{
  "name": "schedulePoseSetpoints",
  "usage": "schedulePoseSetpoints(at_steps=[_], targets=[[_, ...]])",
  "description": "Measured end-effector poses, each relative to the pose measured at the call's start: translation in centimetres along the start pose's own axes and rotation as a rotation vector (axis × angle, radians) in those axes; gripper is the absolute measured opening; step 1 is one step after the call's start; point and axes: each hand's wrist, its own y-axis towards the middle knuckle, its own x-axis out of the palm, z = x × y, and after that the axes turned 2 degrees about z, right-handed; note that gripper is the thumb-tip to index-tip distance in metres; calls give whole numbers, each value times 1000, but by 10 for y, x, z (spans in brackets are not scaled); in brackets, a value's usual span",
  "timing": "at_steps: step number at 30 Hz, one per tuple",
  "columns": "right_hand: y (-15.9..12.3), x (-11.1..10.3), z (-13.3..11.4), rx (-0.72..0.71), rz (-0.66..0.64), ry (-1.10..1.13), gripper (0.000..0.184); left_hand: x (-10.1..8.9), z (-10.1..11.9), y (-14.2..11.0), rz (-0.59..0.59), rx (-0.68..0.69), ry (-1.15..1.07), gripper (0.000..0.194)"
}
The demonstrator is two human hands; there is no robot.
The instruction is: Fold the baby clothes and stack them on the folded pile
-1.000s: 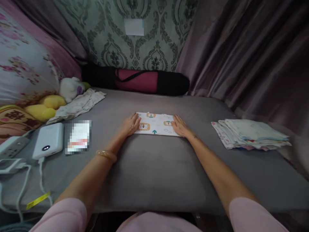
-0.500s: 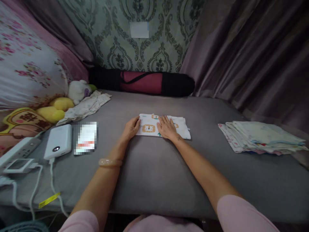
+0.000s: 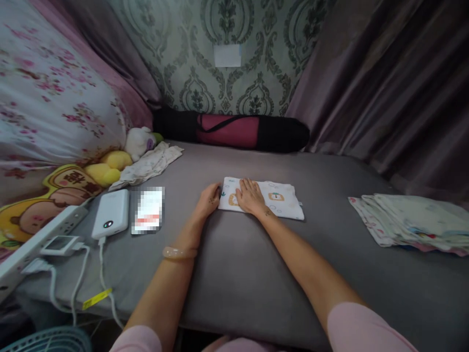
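A folded white cloth [image 3: 275, 198] with small orange and green prints lies flat in the middle of the grey bed surface [image 3: 238, 274]. My right hand [image 3: 249, 195] rests palm down on its left part, fingers stretched out flat. My left hand [image 3: 210, 198] sits at the cloth's left edge, its fingers curled in at the hem; whether they grip the hem is not visible. A pale bangle circles my left wrist.
A stack of folded cloths [image 3: 410, 222] lies at the right. At the left are a white power bank [image 3: 111, 220], a phone [image 3: 148, 210], a power strip with cables [image 3: 40, 234], plush toys [image 3: 110, 166] and a loose cloth [image 3: 150, 164]. A rolled red-and-black bag [image 3: 234, 131] lies along the wall.
My right hand has slid leftward across the cloth from its right end to near my left hand. The camera view has shifted, so everything sits further right in the picture.
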Motion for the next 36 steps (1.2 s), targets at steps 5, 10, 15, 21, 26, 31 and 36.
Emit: schedulePoseSetpoints(at_steps=[5, 10, 15, 21, 26, 31, 36], targets=[[9, -6, 0, 23, -89, -1, 60, -1, 0, 1, -5, -33, 9, 39], [21, -12, -27, -32, -39, 8, 56, -2, 0, 2, -10, -28, 0, 45], [19, 7, -48, -55, 3, 48, 57, -3, 0, 2, -22, -43, -26, 46], [20, 7, -42, -71, -24, 127, 55, -3, 2, 2, -15, -36, -26, 43], [11, -19, -15, -54, -2, 174, 54, -2, 5, 2, -7, -21, -5, 40], [-11, -23, 21, 62, 16, 18, 58, 0, 16, 2, -45, 86, -20, 37], [-21, -5, 30, 108, 0, -3, 62, 4, 32, -4, -174, 219, 63, 45]])
